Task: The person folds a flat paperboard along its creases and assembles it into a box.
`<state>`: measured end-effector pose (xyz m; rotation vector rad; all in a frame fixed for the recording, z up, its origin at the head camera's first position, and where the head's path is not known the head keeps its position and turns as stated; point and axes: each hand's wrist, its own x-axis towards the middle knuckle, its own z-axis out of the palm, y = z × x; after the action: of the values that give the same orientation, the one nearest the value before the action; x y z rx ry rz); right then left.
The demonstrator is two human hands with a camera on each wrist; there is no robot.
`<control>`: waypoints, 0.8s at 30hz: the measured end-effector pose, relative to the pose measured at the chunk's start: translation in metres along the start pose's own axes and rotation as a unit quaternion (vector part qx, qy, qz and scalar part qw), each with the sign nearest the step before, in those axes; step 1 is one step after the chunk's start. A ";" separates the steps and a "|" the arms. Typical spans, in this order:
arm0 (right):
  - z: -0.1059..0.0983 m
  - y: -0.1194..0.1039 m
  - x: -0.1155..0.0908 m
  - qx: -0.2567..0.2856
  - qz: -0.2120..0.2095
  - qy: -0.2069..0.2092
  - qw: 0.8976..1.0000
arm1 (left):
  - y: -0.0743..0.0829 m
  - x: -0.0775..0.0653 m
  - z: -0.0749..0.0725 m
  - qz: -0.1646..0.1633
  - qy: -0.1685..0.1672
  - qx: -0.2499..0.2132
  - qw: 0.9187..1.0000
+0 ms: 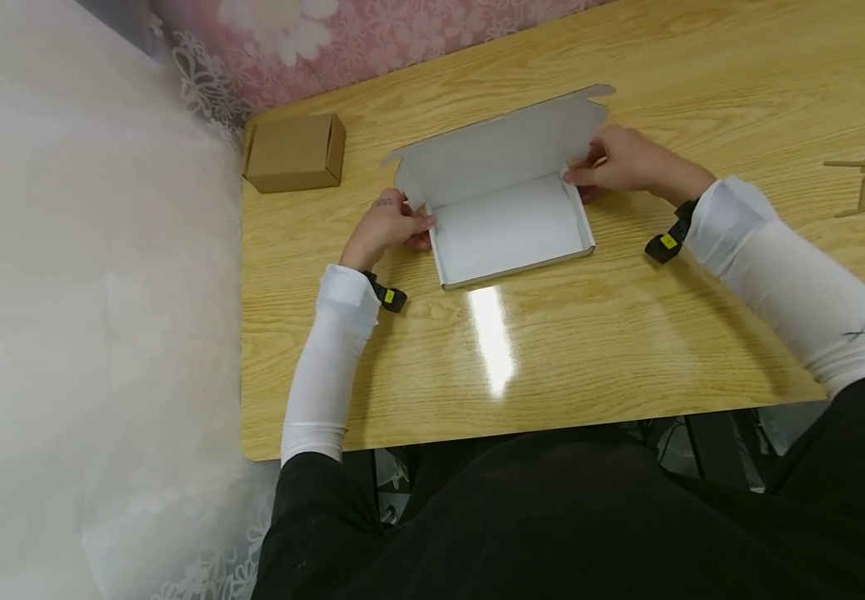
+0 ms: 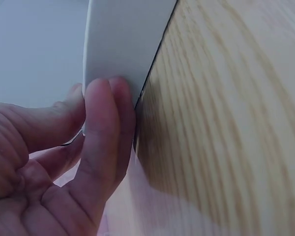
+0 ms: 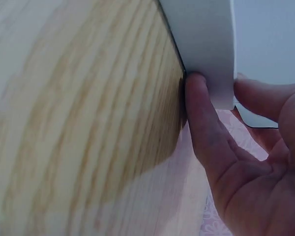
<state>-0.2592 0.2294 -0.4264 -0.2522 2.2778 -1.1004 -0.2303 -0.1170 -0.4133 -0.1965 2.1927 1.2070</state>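
A white cardboard box (image 1: 507, 229) lies on the wooden table with its lid (image 1: 503, 150) raised at the far side. Its inside is bare white. At the box's left wall, my left hand (image 1: 389, 221) pinches the side near the back corner, thumb on the inner side and fingers outside, as the left wrist view also shows (image 2: 64, 147). My right hand (image 1: 623, 162) grips the opposite side wall by its back corner in the same manner; in the right wrist view its fingers (image 3: 204, 118) lie along the outer face, close to the tabletop.
A closed brown cardboard box (image 1: 293, 154) sits at the table's back left corner. Several thin brown strips (image 1: 863, 192) are scattered at the far right. A pink floral covering (image 1: 402, 29) runs behind the table, and a whitish sheet (image 1: 102, 292) hangs along the left edge.
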 end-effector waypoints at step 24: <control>0.016 0.006 -0.033 -0.103 -0.169 0.182 0.963 | -0.010 -0.008 0.014 0.117 0.095 0.062 0.987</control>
<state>-0.2226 0.2366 -0.4245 -0.5817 2.7578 -1.1512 -0.2133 -0.1124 -0.4208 -0.0004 2.5061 1.2124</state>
